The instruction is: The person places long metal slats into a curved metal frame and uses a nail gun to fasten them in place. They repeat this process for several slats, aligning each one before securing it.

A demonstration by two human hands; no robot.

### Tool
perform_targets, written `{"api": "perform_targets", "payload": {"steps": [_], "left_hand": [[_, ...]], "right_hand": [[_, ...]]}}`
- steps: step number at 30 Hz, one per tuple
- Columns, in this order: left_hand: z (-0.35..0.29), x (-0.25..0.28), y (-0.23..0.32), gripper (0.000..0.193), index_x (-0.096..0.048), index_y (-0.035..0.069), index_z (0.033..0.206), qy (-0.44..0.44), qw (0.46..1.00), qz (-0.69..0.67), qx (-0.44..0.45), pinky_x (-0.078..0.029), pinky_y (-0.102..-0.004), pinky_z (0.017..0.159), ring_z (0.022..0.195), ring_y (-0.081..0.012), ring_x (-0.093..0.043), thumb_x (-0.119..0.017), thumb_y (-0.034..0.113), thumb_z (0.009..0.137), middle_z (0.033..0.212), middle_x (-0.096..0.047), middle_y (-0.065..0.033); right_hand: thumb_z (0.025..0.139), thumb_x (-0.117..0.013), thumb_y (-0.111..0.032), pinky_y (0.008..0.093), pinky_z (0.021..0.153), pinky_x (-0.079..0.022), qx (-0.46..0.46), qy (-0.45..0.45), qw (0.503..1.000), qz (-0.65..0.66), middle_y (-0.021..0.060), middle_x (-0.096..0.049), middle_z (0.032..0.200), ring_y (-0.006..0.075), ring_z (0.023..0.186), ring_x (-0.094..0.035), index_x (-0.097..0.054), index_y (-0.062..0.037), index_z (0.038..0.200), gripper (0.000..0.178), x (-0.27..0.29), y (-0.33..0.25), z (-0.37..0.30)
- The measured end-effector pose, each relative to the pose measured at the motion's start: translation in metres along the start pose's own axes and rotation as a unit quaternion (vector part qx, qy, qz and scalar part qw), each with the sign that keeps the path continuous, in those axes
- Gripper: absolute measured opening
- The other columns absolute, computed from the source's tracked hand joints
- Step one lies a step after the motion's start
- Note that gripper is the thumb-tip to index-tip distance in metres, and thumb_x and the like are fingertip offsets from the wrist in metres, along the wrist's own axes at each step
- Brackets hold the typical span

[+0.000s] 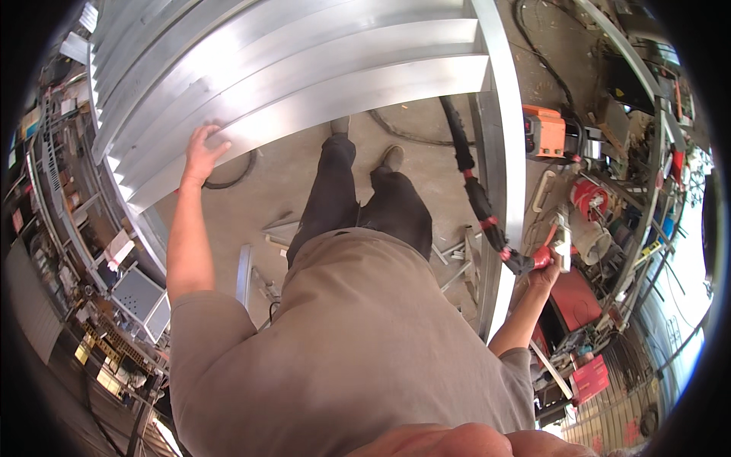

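Note:
A large silvery metal frame with several parallel slats [373,95] stretches in front of me. My left hand [202,154] rests against its nearest slat at the left, fingers spread and holding nothing. Beyond the frame's right-hand side rail [504,145], my right hand [542,279] grips what looks like a handheld welding gun [562,247] with a pale body and a red section. From the gun, a thick black cable [478,199] with red bands runs across the rail and down toward the floor. My fingers partly hide the gun's handle.
An orange machine [544,132] stands on the floor at the right, near a red reel-like object [588,198] and a red box [571,301]. Metal offcuts [457,251] lie by my legs. Cluttered racks [65,175] line the left side.

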State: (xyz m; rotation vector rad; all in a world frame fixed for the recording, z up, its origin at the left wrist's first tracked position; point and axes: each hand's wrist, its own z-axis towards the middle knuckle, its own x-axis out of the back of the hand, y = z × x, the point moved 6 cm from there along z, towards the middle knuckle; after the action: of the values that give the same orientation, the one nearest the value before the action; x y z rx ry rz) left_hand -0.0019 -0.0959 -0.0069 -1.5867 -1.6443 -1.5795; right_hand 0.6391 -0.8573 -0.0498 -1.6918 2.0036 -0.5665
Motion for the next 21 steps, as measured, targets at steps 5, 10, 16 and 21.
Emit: {"api": "perform_targets", "payload": {"steps": [5, 10, 16, 21], "left_hand": [[0.001, 0.0, -0.004, 0.049, -0.069, 0.008, 0.119, 0.006, 1.0, -0.004, 0.001, -0.045, -0.0441, 0.109, 0.127, -0.0331, -0.057, -0.087, 0.025, 0.076, 0.128, -0.064, -0.0107], [0.001, -0.001, -0.008, 0.049, -0.07, 0.01, 0.119, 0.015, 1.0, 0.017, 0.021, -0.044, -0.0466, 0.108, 0.127, -0.0334, -0.057, -0.087, 0.026, 0.076, 0.127, -0.065, -0.0087], [0.001, -0.001, -0.007, 0.049, -0.071, 0.011, 0.117, 0.01, 1.0, 0.005, 0.007, -0.044, -0.047, 0.107, 0.126, -0.0319, -0.057, -0.087, 0.029, 0.075, 0.126, -0.065, -0.0071], [-0.003, -0.005, -0.014, 0.049, -0.07, 0.012, 0.117, -0.021, 1.0, -0.003, 0.023, -0.042, -0.0467, 0.105, 0.124, -0.031, -0.057, -0.087, 0.03, 0.075, 0.123, -0.064, -0.0051]], "right_hand": [[0.089, -0.068, -0.02, 0.0372, 0.078, -0.058, 0.305, 0.079, 0.947, -0.063, 0.0075, -0.072, 0.095, 0.0202, 0.086, -0.07, -0.069, -0.004, 0.098, 0.019, -0.059, -0.113, -0.152], [0.091, -0.061, -0.021, 0.0361, 0.084, -0.056, 0.511, 0.097, 0.837, -0.169, 0.0124, -0.067, 0.105, 0.0237, 0.089, -0.067, -0.063, 0.0019, 0.119, 0.037, -0.192, -0.139, -0.279], [0.089, -0.058, -0.025, 0.038, 0.083, -0.056, 0.51, -0.143, 0.803, -0.274, 0.0186, -0.065, 0.109, 0.0238, 0.091, -0.065, -0.049, 0.0032, 0.138, 0.056, -0.32, -0.134, -0.322], [0.091, -0.061, -0.035, 0.0407, 0.087, -0.052, 0.459, -0.283, 0.809, -0.235, 0.0184, -0.061, 0.113, 0.0234, 0.093, -0.062, -0.038, 0.0009, 0.147, 0.071, -0.388, -0.124, -0.314]]}}
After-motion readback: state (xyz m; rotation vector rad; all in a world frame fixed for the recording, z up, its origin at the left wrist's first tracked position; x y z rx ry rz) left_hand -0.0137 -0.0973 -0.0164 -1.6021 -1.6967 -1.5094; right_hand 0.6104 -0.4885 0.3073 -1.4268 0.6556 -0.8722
